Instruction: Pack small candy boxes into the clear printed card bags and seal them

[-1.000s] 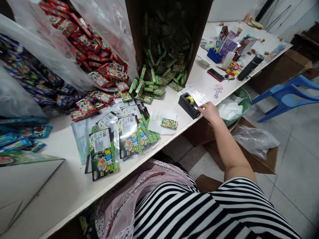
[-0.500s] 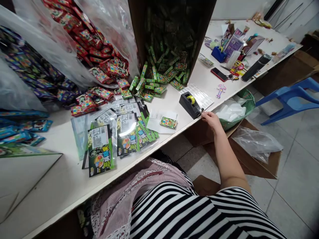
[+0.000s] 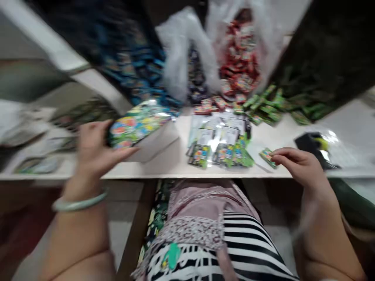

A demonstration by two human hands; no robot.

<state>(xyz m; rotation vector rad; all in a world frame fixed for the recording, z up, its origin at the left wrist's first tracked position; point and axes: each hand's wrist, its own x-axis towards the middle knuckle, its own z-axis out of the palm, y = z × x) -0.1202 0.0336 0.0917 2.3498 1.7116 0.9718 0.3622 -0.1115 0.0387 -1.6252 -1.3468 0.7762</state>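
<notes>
My left hand (image 3: 95, 150), blurred by motion, is curled around the left end of a brightly printed cardboard box (image 3: 137, 125) with a white side. Its thumb lies across the near edge, and a pale green bangle circles the wrist. On the right, my right hand (image 3: 295, 162) pinches thumb and forefinger together at the right edge of a small green candy box (image 3: 266, 157). Whatever sits between those fingertips is too small to make out. The candy box rests on white paper (image 3: 258, 156). Beyond that hand stands a black tape dispenser (image 3: 310, 146).
Printed black-and-green pouches (image 3: 222, 146) lie mid-table. Behind them are red packets (image 3: 241, 58) and purple packets (image 3: 195, 74) in plastic bags, blue packets (image 3: 143, 70), and loose green boxes (image 3: 269, 105) spilling from a dark carton. The white table's front edge (image 3: 175, 173) runs across.
The view has swung left and levelled. My right hand has left the tape dispenser's front and come to the small candy box. My left hand has come into sight at the printed box.
</notes>
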